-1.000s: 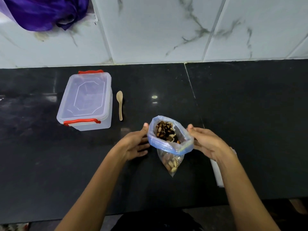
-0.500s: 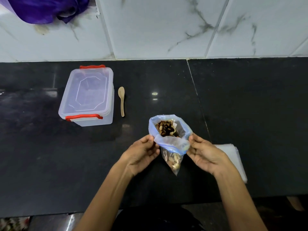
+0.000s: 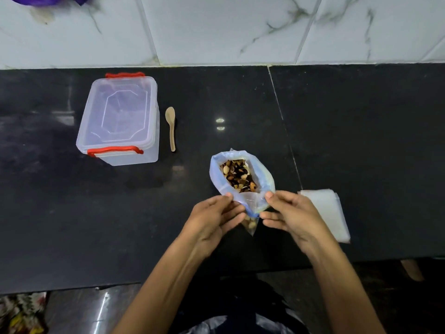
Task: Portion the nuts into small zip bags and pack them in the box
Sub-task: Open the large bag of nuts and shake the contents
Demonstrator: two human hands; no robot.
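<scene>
A clear zip bag with a blue rolled-down rim point(image 3: 263, 175) stands open on the black counter, with mixed nuts point(image 3: 238, 175) showing inside. My left hand point(image 3: 214, 218) pinches the near rim on the left and my right hand point(image 3: 292, 214) pinches it on the right. A clear plastic box point(image 3: 120, 119) with red clips and its lid on sits at the back left. Beside it lies a small wooden spoon point(image 3: 171, 127). A stack of small empty zip bags point(image 3: 330, 213) lies just right of my right hand.
The black counter point(image 3: 361, 141) meets a white marble-tiled wall point(image 3: 216, 30) at the back. Its front edge runs just below my forearms. A purple cloth point(image 3: 43, 0) hangs at the top left.
Both hands slid from the sides of the bag's rim to its near edge and came closer together. The stack of small bags came fully into sight.
</scene>
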